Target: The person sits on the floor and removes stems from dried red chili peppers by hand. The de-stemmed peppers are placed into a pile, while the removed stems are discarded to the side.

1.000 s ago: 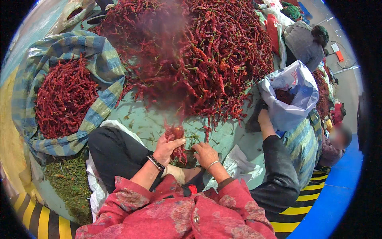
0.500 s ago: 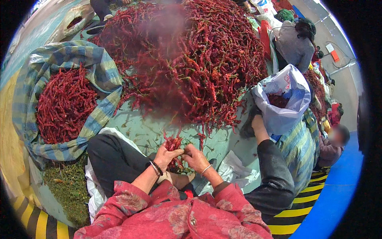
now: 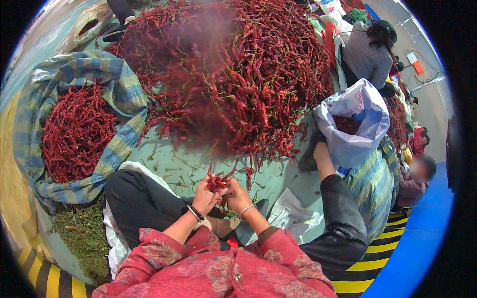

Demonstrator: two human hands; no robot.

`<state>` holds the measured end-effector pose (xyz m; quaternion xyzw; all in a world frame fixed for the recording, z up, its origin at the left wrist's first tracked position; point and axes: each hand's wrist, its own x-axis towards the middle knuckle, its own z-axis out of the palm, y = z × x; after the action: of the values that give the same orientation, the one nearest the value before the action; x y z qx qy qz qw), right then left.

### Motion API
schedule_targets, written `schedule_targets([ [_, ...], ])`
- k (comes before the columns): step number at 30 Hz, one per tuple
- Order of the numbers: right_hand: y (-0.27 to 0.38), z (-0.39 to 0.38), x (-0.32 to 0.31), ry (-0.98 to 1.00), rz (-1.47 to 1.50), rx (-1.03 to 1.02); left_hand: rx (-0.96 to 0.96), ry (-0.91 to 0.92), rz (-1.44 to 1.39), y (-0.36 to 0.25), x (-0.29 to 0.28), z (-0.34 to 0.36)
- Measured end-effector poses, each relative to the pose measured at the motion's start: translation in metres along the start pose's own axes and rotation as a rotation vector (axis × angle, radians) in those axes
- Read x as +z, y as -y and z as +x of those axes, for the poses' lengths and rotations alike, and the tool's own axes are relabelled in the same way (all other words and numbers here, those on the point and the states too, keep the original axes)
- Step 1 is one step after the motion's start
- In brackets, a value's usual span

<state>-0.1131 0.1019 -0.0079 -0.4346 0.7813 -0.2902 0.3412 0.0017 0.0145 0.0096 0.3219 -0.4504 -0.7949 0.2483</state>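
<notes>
A small bunch of dried red chili peppers [image 3: 216, 184] sits cupped between my two hands, just above my lap. My left hand [image 3: 202, 198] is closed round the left side of the bunch. Against its right side, my right hand [image 3: 239, 199] has its fingers curled in, partly hidden behind the peppers. Some pepper tips poke up beyond my fingers. Ahead of my hands rises a big heap of dried red chilies [image 3: 268, 84], many with pale stems. Loose stems lie scattered on the green ground sheet [image 3: 169, 158] between the heap and my legs.
At left stands a checked woven sack [image 3: 130, 94] filled with chilies [image 3: 77, 131]. Below it lies a pile of green stems [image 3: 82, 238]. A white bag [image 3: 348, 146] holding some chilies stands at right by my foot. Other people [image 3: 370, 54] sit beyond it. White plastic [image 3: 293, 213] lies near my right hand.
My hands have drawn in round the chilies, which now show on top between them. Before, my fingertips met in front with peppers beneath. The view has shifted slightly.
</notes>
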Motion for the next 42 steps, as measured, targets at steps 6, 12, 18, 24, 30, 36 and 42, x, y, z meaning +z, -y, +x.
schedule_targets([
  [6,0.006,0.004,-0.004,0.138,0.34,0.29,-0.105,-0.078,-0.142,-0.002,-0.002,0.001],
  [12,0.046,-0.004,-0.04,0.258,0.38,0.194,-0.266,-0.158,-0.344,-0.012,-0.008,0.006],
  [18,0.129,-0.011,-0.057,0.533,0.799,-0.074,-0.289,-0.024,-0.286,0.023,-0.031,0.004],
  [24,0.043,0.004,-0.067,0.306,-0.264,-0.219,-0.206,-0.456,-0.271,0.002,-0.017,0.013],
  [30,-0.002,0.052,-0.06,-0.173,-0.783,-0.19,-0.149,-0.438,-0.186,0.009,-0.014,0.015],
  [36,0.007,0.038,-0.063,-0.148,-0.602,-0.18,-0.157,-0.335,-0.216,0.001,-0.01,0.01],
  [42,0.026,0.028,-0.04,-0.027,0.169,0.203,-0.271,-0.047,-0.28,0.002,-0.005,0.006],
])
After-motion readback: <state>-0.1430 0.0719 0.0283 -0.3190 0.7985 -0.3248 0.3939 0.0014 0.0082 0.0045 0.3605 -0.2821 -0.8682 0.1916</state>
